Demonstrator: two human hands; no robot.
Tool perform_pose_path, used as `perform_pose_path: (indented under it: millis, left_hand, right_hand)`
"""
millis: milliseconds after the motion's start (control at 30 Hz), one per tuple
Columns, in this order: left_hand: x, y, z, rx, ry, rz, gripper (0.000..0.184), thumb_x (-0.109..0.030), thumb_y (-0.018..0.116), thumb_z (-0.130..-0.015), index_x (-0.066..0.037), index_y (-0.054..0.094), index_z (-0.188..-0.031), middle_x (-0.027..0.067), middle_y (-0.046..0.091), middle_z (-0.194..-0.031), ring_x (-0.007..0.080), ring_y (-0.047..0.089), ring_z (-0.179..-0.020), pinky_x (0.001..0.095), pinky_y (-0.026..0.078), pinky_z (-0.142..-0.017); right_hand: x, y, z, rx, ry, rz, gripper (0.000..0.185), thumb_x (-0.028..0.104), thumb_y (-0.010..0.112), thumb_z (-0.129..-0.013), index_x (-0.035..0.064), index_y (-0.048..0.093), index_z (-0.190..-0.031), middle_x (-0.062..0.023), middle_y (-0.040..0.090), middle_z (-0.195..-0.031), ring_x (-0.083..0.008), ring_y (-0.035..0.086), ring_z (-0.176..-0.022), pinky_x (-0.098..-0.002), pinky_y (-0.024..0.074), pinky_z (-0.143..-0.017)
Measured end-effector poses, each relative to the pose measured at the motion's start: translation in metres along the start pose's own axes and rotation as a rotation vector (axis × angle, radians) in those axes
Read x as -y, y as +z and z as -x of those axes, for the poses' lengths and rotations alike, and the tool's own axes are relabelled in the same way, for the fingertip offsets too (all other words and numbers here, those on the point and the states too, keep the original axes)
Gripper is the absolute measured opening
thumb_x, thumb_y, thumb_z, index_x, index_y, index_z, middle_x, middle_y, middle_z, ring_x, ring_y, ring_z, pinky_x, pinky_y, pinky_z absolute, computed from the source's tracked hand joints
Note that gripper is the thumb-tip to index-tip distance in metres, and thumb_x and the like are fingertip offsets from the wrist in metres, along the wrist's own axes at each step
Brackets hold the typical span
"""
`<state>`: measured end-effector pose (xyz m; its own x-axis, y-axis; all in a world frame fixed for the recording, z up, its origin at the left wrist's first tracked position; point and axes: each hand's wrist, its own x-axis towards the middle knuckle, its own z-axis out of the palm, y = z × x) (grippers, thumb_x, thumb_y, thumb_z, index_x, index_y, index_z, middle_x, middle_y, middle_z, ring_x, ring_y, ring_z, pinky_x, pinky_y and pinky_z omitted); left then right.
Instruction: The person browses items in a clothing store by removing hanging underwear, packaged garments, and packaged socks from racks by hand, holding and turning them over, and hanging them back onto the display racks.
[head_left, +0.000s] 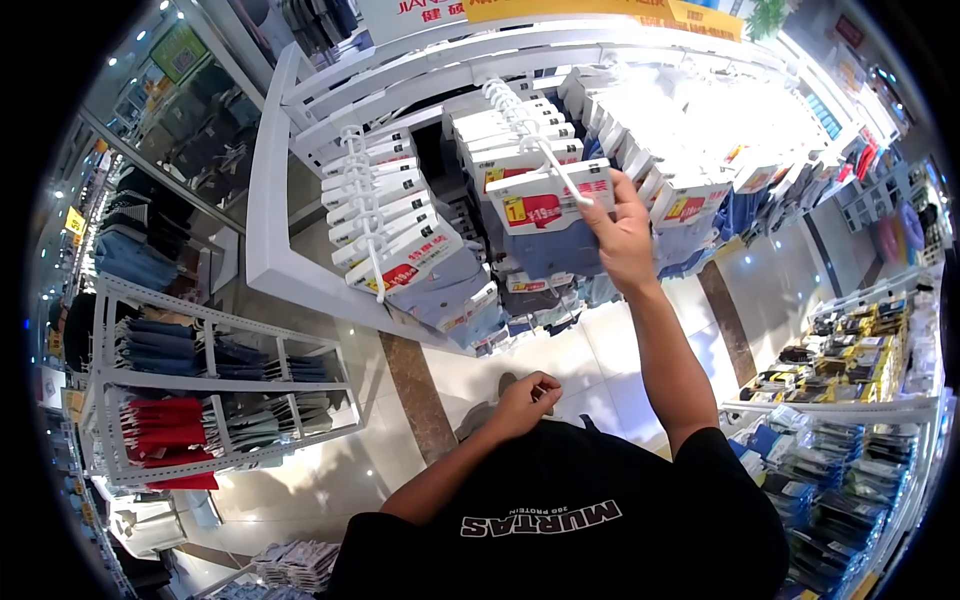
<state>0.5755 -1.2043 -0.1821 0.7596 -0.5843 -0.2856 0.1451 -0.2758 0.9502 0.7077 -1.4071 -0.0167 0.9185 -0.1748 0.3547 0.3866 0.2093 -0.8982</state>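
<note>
Right arm [675, 360] outstretched, right hand [628, 240] pinching one pack [548, 232].
Thumb and fingers clasp its right edge at one hook's [562, 172] tip; the left hand's [528, 403] fingers curl inward before the shirt [600, 470].

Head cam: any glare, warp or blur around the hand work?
Head view: glare washes out packs toward the rack's upper right; head view: wide-angle warp bows the white rack, corners go black; head view: right hand and the front pack it grips look fairly sharp, tiny print unreadable.
</note>
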Motion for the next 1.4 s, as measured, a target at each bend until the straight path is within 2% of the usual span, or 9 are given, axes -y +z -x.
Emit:
perform_pose_path:
  millis: [367,533,667,767,867,1033,1100,1133,1400]
  left_hand:
    - [0.054,-0.039,-0.037,0.154,-0.015,-0.165,0.022,-0.022,0.066,-0.091,-0.002,0.066,-0.1,0.0055,0.065,-0.081,0.0122,0.059,-0.074,0.0277,0.049,-0.07]
    - [0.222,-0.072,-0.063,0.071,0.062,-0.251,0.023,-0.026,0.066,-0.085,-0.004,0.066,-0.09,0.0148,0.069,-0.085,0.0291,0.068,-0.08,0.0392,0.053,-0.071]
    - [0.45,-0.118,-0.055,-0.215,-0.089,-0.983,0.023,-0.022,0.065,-0.082,-0.001,0.064,-0.072,0.0178,0.067,-0.076,0.0299,0.067,-0.073,0.0416,0.051,-0.064]
    - [0.425,-0.12,-0.037,-0.275,-0.608,-0.172,0.026,-0.024,0.067,-0.079,0.0,0.064,-0.07,0.0196,0.067,-0.073,0.0317,0.067,-0.073,0.0405,0.051,-0.063]
    - [0.327,-0.097,-0.025,-0.187,-0.475,-0.289,0.026,-0.027,0.068,-0.078,-0.001,0.066,-0.072,0.0183,0.069,-0.075,0.0328,0.068,-0.076,0.0399,0.052,-0.065]
    - [0.344,-0.059,-0.033,-0.244,-0.492,-0.574,0.033,-0.034,0.069,-0.079,-0.001,0.069,-0.085,0.0196,0.07,-0.083,0.0352,0.068,-0.081,0.0445,0.053,-0.075]
    - [0.333,-0.022,-0.056,-0.335,-0.431,-0.376,0.029,-0.027,0.067,-0.083,0.001,0.068,-0.086,0.0176,0.071,-0.088,0.0297,0.069,-0.08,0.0403,0.054,-0.072]
    - [0.217,0.007,-0.067,-0.34,-0.509,-0.077,0.024,-0.02,0.065,-0.087,0.003,0.066,-0.093,0.0142,0.07,-0.092,0.0226,0.067,-0.078,0.0352,0.054,-0.069]
    - [0.025,0.097,-0.187,-0.546,0.131,-0.214,0.038,-0.013,0.064,-0.091,0.003,0.052,-0.123,0.0166,0.061,-0.118,0.0195,0.06,-0.099,0.031,0.049,-0.086]
  right_hand:
    - [-0.053,-0.011,0.029,-0.248,0.097,0.214,0.034,0.01,0.062,-0.094,-0.0042,0.052,-0.123,-0.0067,0.06,-0.112,-0.0094,0.056,-0.099,-0.0255,0.0452,-0.086]
    - [-0.071,-0.049,0.095,-0.355,0.253,0.441,0.036,0.014,0.065,-0.092,-0.0022,0.055,-0.121,-0.0116,0.062,-0.112,-0.0172,0.061,-0.103,-0.0304,0.0492,-0.086]
    - [-0.091,-0.103,0.13,-0.415,0.385,0.627,0.038,0.016,0.066,-0.091,-0.0039,0.055,-0.121,-0.0131,0.063,-0.107,-0.0196,0.063,-0.097,-0.0309,0.0523,-0.08]
    - [-0.102,-0.142,0.13,-0.499,0.411,0.626,0.044,0.013,0.07,-0.088,-0.0038,0.052,-0.125,-0.014,0.061,-0.113,-0.0209,0.061,-0.101,-0.0312,0.0528,-0.078]
    - [-0.121,-0.185,0.124,-0.431,0.301,0.569,0.058,0.007,0.074,-0.084,0.0001,0.044,-0.133,-0.012,0.056,-0.119,-0.0215,0.059,-0.104,-0.0347,0.0521,-0.083]
    - [-0.145,-0.229,0.095,-0.23,0.25,0.674,0.075,0.011,0.078,-0.078,0.0043,0.036,-0.14,-0.0129,0.055,-0.124,-0.0279,0.055,-0.114,-0.0415,0.0453,-0.096]
    - [-0.142,-0.232,0.09,-0.184,0.267,0.6,0.078,0.014,0.079,-0.077,0.0042,0.035,-0.14,-0.0145,0.055,-0.124,-0.0302,0.054,-0.117,-0.0413,0.0448,-0.097]
    - [-0.137,-0.23,0.089,-0.163,0.279,0.563,0.08,0.015,0.08,-0.077,0.0042,0.034,-0.141,-0.0153,0.055,-0.125,-0.0314,0.053,-0.118,-0.0412,0.0446,-0.097]
    - [-0.142,-0.255,0.091,0.073,0.317,0.464,0.045,0.016,0.074,-0.085,0.0001,0.056,-0.124,-0.0096,0.062,-0.105,-0.0177,0.059,-0.094,-0.0329,0.0488,-0.083]
